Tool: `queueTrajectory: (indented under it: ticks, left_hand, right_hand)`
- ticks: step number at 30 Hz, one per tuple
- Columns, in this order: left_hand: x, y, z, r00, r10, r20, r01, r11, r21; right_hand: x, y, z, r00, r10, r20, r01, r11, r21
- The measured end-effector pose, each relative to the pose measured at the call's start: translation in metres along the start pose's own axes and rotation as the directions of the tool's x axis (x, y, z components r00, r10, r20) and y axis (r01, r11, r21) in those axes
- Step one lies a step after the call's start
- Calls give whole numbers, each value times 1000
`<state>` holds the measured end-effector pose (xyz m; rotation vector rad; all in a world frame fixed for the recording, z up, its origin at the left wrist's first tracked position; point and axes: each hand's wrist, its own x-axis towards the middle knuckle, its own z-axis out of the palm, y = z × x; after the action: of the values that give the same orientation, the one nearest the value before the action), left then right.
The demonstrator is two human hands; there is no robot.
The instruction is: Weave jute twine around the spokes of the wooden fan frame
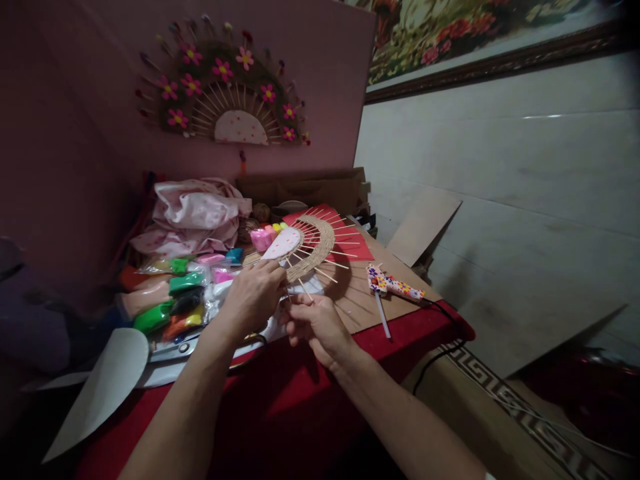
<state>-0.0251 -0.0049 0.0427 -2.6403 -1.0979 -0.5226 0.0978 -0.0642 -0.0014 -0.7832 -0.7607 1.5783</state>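
A half-round fan of thin wooden sticks, with a woven twine band and a spotted white half-disc at its centre, is tilted above the table. My left hand is closed on the lower end of the fan, hiding that part. Just to its right, my right hand has its fingers pinched together close to the lowest sticks. Whatever thin thing may be between those fingertips is too small to make out. A flower-patterned hot glue gun with a glue stick in it lies to the right.
Bagged coloured clay and pink cloth lie on the left. Scissors and a white card piece are at the front left. Red paper sits behind the fan. A finished fan hangs on the pink board. A cable runs off the right edge.
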Motion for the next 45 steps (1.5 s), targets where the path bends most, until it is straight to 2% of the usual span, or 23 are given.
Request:
queueTrajectory:
  ticks: [9, 18, 20, 23, 26, 28, 30, 32, 34, 37, 39, 41, 45]
  left_hand:
    - [2, -2, 0, 993, 99, -65, -95, 993, 69]
    - [2, 3, -4, 989, 143, -36, -136, 979, 149]
    - [1, 3, -4, 992, 115, -46, -110, 988, 107]
    - [-1, -3, -7, 997, 49, -65, -54, 996, -75]
    - [-4, -14, -9, 981, -110, -158, 59, 953, -296]
    - [-5, -23, -10, 927, -294, -234, 187, 901, -391]
    - [-5, -32, -8, 834, -495, -245, 356, 821, -446]
    - [-5, -39, -6, 732, -658, -177, 511, 702, -495]
    - [-5, -42, -4, 676, -736, -26, 582, 556, -593]
    - [-4, -37, -4, 660, -697, 279, 601, 268, -753]
    - [-3, -31, -7, 668, -646, 369, 578, 138, -805]
    - [-4, -27, -11, 687, -608, 398, 548, 74, -833]
    - [-7, -28, -15, 709, -573, 411, 514, 20, -858]
  right_hand:
    - [0, 0, 0, 1000, 2, 6, -2, 1000, -4]
    - [3, -2, 0, 1000, 2, -6, -3, 1000, -16]
    - [3, -1, -1, 1000, -1, -12, 0, 1000, -22]
    - [2, 0, -4, 1000, -2, -24, 1, 1000, -29]
    - [2, 0, -7, 1000, -9, -30, 8, 999, -38]
    - [2, -2, -9, 1000, -17, -26, 16, 999, -43]
    - [2, -3, -12, 1000, -20, -14, 19, 999, -43]
    - [2, -4, -14, 1000, -22, -9, 22, 999, -42]
    - [1, -4, -16, 1000, -18, -11, 18, 998, -54]
    - [-1, -5, -19, 1000, -22, -1, 22, 996, -83]
    - [-2, -6, -21, 999, -31, 17, 33, 995, -97]
    - [-3, -7, -22, 999, -33, 32, 37, 993, -112]
    - [-4, -9, -25, 998, -33, 48, 39, 989, -142]
